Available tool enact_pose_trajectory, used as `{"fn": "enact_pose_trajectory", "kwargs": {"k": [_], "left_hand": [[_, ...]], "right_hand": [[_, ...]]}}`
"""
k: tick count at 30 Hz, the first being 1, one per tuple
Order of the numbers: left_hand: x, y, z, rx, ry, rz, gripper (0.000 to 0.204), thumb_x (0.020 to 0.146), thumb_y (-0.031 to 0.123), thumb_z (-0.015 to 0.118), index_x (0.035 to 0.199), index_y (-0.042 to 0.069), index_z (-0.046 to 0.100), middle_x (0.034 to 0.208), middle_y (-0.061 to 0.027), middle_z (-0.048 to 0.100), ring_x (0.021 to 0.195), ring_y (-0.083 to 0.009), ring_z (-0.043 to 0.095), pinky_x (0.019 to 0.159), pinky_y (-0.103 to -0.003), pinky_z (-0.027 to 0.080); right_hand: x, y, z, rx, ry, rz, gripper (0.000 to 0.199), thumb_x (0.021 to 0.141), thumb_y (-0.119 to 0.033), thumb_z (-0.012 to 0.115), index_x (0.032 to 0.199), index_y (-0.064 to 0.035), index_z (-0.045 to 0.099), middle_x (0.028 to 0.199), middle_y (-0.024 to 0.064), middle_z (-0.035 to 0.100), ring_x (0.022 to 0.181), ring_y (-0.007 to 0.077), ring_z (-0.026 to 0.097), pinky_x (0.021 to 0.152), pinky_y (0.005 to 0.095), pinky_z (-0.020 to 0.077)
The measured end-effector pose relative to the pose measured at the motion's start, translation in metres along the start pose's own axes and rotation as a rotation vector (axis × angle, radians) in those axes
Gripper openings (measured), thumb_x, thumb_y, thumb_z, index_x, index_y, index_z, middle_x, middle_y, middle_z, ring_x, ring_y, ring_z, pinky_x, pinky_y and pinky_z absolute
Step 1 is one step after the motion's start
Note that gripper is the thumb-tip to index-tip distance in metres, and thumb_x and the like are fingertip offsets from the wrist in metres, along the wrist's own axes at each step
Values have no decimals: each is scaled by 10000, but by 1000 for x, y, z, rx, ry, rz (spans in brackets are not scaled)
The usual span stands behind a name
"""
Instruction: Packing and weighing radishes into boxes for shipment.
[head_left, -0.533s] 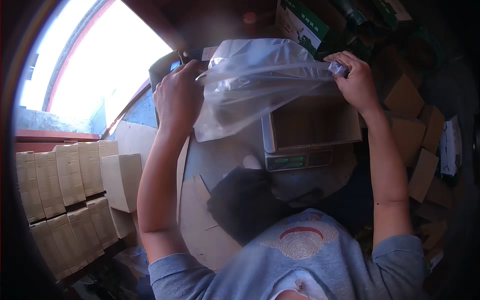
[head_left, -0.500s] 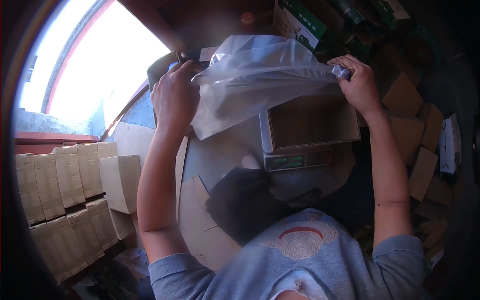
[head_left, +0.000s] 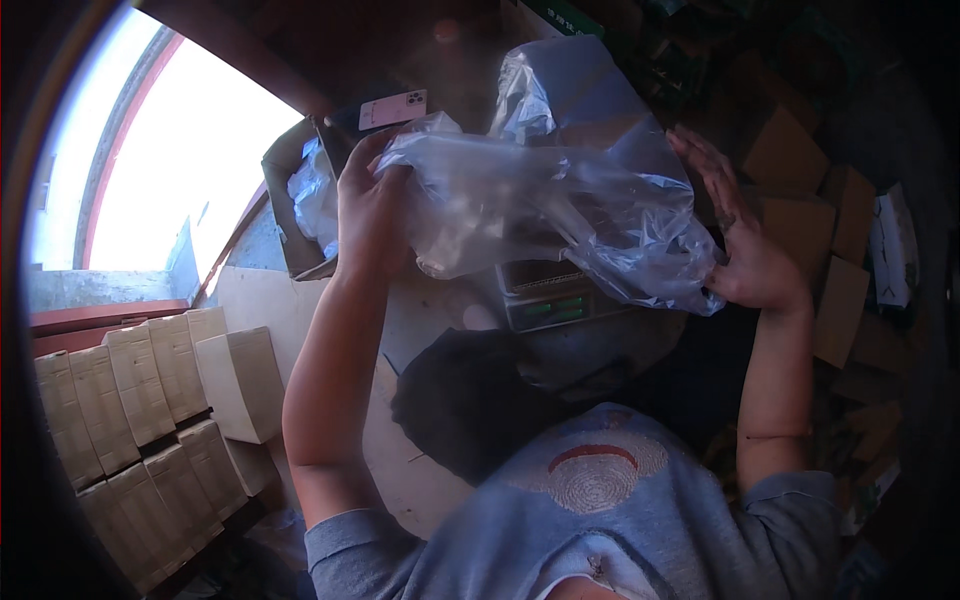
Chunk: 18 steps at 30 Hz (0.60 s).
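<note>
Clear plastic bag [head_left: 560,200] held up mid-frame, left hand [head_left: 370,215] clenched on its edge, right hand [head_left: 745,240] open flat against its side, weighing scale [head_left: 550,295] half hidden beneath, pale cartons [head_left: 150,400] stacked left, pink phone [head_left: 392,108] behind.

We raise both arms: our left hand [head_left: 372,215] is clenched, our right hand [head_left: 745,240] flat with fingers spread.

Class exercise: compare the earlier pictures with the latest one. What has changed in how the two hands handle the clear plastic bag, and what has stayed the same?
The clear, crumpled plastic bag was stretched flat between both hands; now it hangs bunched. The right hand has let go of the top corner and lies open against the bag's lower right side. The left hand still grips the left edge. The pale rectangular cartons stay stacked at left.
</note>
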<state>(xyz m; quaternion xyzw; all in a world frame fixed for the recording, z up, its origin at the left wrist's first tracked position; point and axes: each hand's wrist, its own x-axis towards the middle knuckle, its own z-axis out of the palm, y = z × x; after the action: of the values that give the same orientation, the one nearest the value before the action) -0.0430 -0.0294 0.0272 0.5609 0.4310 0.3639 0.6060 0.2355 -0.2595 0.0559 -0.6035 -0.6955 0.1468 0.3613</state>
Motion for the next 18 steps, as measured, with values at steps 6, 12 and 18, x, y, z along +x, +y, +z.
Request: {"fn": "enact_pose_trajectory", "kwargs": {"k": [6, 12, 18], "left_hand": [[-24, 18, 48, 43, -10, 76, 352, 876, 72, 645, 1207, -48, 631, 1043, -118, 694, 927, -150, 647, 831, -284, 504], [-26, -51, 55, 242, -180, -119, 307, 829, 7, 573, 1108, -63, 678, 954, -100, 705, 853, -131, 645, 785, -273, 501], [-30, -80, 75, 203, -128, -286, 358, 846, 18, 546, 1187, -55, 627, 992, -122, 695, 861, -168, 656, 794, -300, 514]], "right_hand": [[-53, 14, -23, 58, 21, 330, 1036, 638, -92, 840, 1539, -141, 332, 1581, 123, 325, 1441, 323, 349, 1186, 466, 281], [-150, 45, -61, 904, 157, 481, 999, 641, -328, 882, 1485, -100, 399, 1493, 138, 399, 1410, 286, 361, 1137, 400, 320], [-94, -30, 50, -245, 41, 335, 799, 678, -311, 857, 1359, -118, 487, 1240, 192, 488, 1223, 344, 464, 1022, 467, 396]]}}
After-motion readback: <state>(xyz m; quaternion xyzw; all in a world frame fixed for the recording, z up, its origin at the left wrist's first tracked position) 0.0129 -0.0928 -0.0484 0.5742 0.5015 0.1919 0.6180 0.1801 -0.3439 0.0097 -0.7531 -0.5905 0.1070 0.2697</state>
